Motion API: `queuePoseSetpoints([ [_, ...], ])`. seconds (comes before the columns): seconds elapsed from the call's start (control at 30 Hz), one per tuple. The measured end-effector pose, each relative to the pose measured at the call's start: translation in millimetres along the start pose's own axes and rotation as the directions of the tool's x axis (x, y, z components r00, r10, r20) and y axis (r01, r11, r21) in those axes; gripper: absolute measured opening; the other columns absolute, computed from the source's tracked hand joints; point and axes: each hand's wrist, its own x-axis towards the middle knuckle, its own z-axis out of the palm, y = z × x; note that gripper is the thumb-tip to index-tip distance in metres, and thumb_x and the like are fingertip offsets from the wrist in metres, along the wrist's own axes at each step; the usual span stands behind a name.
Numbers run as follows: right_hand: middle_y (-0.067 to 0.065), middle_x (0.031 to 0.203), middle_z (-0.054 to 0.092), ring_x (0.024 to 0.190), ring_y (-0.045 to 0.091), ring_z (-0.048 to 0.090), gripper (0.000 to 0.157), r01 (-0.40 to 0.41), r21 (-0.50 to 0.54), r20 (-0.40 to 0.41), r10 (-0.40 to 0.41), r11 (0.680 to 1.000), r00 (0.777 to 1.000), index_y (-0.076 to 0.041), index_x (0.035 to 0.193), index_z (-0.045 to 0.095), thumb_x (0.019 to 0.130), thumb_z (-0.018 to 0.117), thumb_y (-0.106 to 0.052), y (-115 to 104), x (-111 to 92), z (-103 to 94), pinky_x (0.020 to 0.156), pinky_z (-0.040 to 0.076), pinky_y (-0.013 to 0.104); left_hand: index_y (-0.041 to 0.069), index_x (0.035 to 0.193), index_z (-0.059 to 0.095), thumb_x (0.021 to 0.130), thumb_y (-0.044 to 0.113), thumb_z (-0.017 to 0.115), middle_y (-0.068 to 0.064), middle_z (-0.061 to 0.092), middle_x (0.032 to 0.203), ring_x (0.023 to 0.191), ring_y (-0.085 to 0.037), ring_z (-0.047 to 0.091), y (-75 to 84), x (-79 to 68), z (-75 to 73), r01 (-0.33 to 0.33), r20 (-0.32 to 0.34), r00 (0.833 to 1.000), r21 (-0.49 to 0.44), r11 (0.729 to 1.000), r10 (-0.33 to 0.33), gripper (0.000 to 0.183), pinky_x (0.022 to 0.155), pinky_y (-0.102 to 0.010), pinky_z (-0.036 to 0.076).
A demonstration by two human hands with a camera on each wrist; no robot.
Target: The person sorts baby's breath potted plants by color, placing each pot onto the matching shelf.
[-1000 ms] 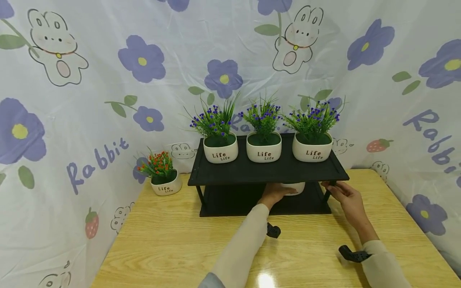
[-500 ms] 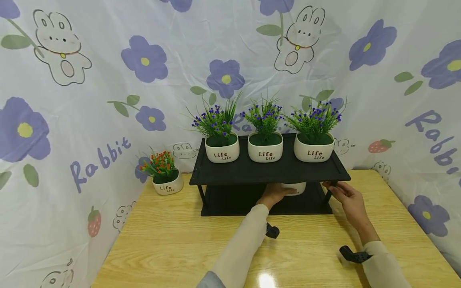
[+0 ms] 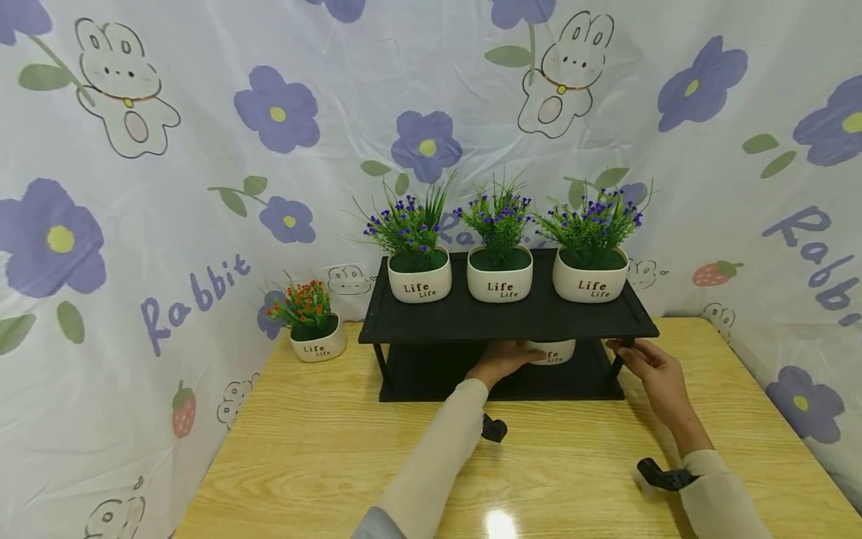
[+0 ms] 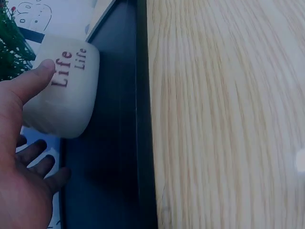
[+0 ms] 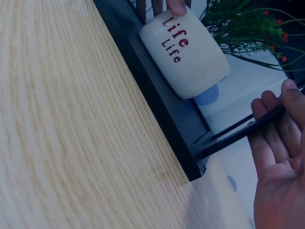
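Note:
A white pot lettered "Life" [image 3: 559, 353] stands on the lower tier of a black two-tier shelf [image 3: 498, 322], mostly under the upper board. Green leaves with small red flowers [image 5: 274, 28] grow from it in the right wrist view. At its left side is my left hand [image 3: 501, 361]; the thumb lies across the pot's front, and the other fingers are spread apart from it in the left wrist view. My right hand [image 3: 660, 378] holds the shelf's front right post [image 5: 238, 136] between thumb and fingers, near the upper board.
Three white pots with purple flowers, left [image 3: 420, 281], middle [image 3: 500, 283] and right [image 3: 590, 283], line the upper tier. Another red-flowered pot [image 3: 318, 343] stands on the wooden table [image 3: 323, 449], left of the shelf. A printed curtain [image 3: 350, 82] hangs behind.
My left hand has shifted slightly left, uncovering more of the pot's lettering. The right hand stays at the post. The head view has turned a little to the left.

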Motion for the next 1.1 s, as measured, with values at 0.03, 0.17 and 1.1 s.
queuePoseSetpoints([
  [0.03, -0.012, 0.126, 0.077, 0.12, -0.004, 0.07, 0.04, 0.001, 0.003, 0.002, -0.001, 1.0, 1.0, -0.002, 0.147, 0.061, 0.109, 0.062, -0.014, 0, 0, 0.2, 0.104, 0.054, 0.014, 0.022, 0.16, 0.048, 0.095, 0.04, 0.082, -0.006, 0.054, 0.159, 0.146, -0.029, 0.054, -1.0, -0.6, -2.9, 0.009, -0.009, 1.0, 0.021, 1.0, -0.009, 0.076, 0.122, -0.049, 0.047],
  [0.17, -0.012, 0.125, 0.078, 0.119, -0.004, 0.07, 0.039, 0.005, 0.0, -0.004, -0.005, 1.0, 1.0, -0.002, 0.146, 0.063, 0.109, 0.063, -0.014, 0, 0, 0.8, 0.102, 0.054, 0.012, 0.021, 0.153, 0.055, 0.098, 0.041, 0.077, -0.005, 0.061, 0.15, 0.137, -0.027, 0.06, -5.1, -3.0, -14.4, 0.004, -0.061, 0.998, 0.095, 0.995, 0.002, 0.063, 0.114, -0.048, 0.053],
  [1.1, -0.01, 0.128, 0.078, 0.119, -0.004, 0.07, 0.04, -0.003, -0.032, -0.01, 0.003, 0.999, 1.0, 0.0, 0.146, 0.061, 0.109, 0.063, -0.015, -1, 0, 2.2, 0.103, 0.054, 0.013, 0.004, 0.097, 0.077, 0.107, 0.015, 0.066, -0.011, 0.074, 0.084, 0.074, -0.011, 0.069, -29.2, -65.9, -102.6, -0.328, -0.176, 0.927, 0.056, 0.943, 0.333, 0.018, 0.072, -0.026, 0.061],
])
